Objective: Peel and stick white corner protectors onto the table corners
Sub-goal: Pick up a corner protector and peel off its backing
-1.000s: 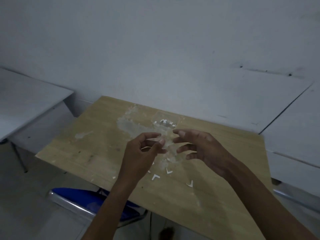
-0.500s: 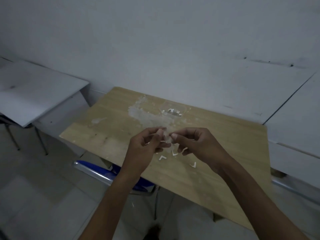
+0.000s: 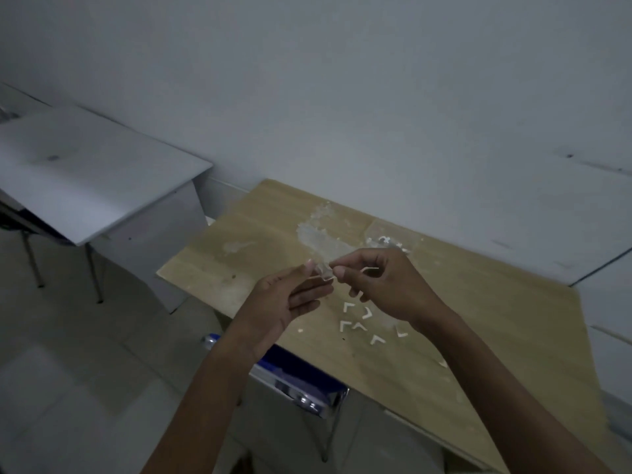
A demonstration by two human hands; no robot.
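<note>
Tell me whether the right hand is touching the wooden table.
Apart. In the head view the right hand is raised above the wooden table, pinching a small clear piece together with the left hand.

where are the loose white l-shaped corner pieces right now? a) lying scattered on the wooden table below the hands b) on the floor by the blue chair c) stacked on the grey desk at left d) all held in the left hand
a: the white corner pieces lie spread on the wooden table, just under the right hand and left hand, which pinch one small clear piece between them.
</note>
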